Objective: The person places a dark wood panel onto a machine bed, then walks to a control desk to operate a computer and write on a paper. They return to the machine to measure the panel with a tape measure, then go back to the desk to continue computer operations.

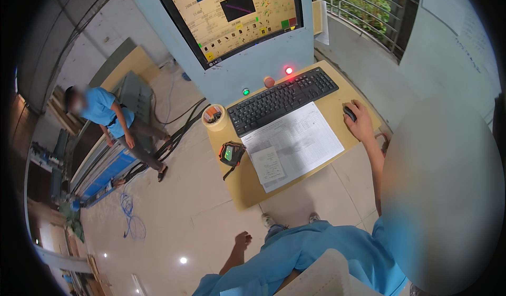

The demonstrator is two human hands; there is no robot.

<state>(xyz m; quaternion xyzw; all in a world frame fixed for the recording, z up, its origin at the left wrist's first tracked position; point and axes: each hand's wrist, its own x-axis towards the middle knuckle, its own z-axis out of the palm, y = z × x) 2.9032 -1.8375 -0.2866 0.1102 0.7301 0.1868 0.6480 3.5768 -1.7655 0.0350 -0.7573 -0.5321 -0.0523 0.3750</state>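
My right hand (360, 123) rests over a black computer mouse (349, 113) at the right side of a small yellowish shelf (237, 190), its fingers wrapped round it. Left of the mouse lie a black keyboard (284, 98) and printed paper sheets (303, 143), with a smaller slip (268, 164) on top. My left hand (243, 239) hangs below the shelf, away from everything, its fingers loosely bent and apart, with nothing seen in it. Above the keyboard a lit screen (237, 19) shows a control display with a dark plot window.
A tape measure (231, 153) and a roll of tape (214, 117) sit on the shelf's left. The light-blue cabinet carries a red lamp (289, 70), a red button (269, 82) and a green lamp (246, 92). Another person (110, 114) stands left, near black cables (179, 138) and blue hose (132, 217).
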